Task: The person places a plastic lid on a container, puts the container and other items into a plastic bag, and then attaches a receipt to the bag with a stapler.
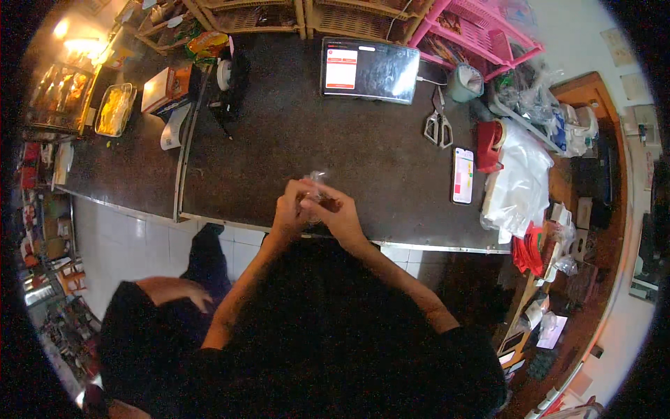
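Close together over the front edge of the dark counter (261,152), my left hand (291,208) and my right hand (340,209) hold a small clear plastic item (316,178) between their fingers. It looks like a thin bag or wrapper, mostly covered by the fingers, and something dark red shows at the right fingers. What exactly it is, I cannot tell. To the right of my hands lies a phone (462,176) with its screen lit. Metal scissors (438,123) rest farther back, beside a tablet (370,70) at the counter's rear.
A red tape dispenser (489,146) and a stack of white plastic bags (518,183) lie at the right. At the left are a clear tray of yellow food (115,110) and a box (166,89). Shelving baskets line the back. Another person's hand (196,293) is at lower left.
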The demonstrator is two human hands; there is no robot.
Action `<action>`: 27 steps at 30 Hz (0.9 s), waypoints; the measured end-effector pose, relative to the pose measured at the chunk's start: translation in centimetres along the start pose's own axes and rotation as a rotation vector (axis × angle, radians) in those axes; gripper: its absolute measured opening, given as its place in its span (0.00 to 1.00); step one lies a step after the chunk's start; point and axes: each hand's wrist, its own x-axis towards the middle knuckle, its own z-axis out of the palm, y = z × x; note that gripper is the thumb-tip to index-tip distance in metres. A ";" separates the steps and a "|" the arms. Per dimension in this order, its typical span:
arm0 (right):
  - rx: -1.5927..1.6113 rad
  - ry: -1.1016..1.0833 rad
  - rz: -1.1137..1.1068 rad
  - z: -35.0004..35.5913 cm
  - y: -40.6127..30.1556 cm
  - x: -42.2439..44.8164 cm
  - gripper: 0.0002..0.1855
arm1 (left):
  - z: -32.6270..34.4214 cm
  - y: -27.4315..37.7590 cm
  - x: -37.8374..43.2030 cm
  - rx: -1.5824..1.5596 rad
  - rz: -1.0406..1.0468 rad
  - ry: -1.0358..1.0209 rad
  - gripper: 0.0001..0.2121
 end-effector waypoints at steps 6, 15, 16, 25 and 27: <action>-0.002 0.103 -0.042 0.2 -0.8 0.2 0.12 | -0.2 3.4 0.5 -0.040 -0.097 -0.113 0.13; 0.329 -0.185 -0.002 -3.0 2.2 1.2 0.13 | 1.1 -2.7 -2.4 -1.158 -0.517 0.030 0.17; 0.278 -0.298 0.030 -3.6 2.0 1.5 0.12 | 1.2 -3.3 -2.4 -1.258 -0.567 0.010 0.17; -0.906 -0.173 -0.313 -3.7 -1.2 -1.3 0.12 | 0.7 3.4 -0.1 -0.631 -0.401 0.113 0.13; -0.908 -0.087 -0.229 -3.0 -0.5 -1.5 0.13 | 0.3 2.7 0.0 -0.380 -0.440 0.051 0.12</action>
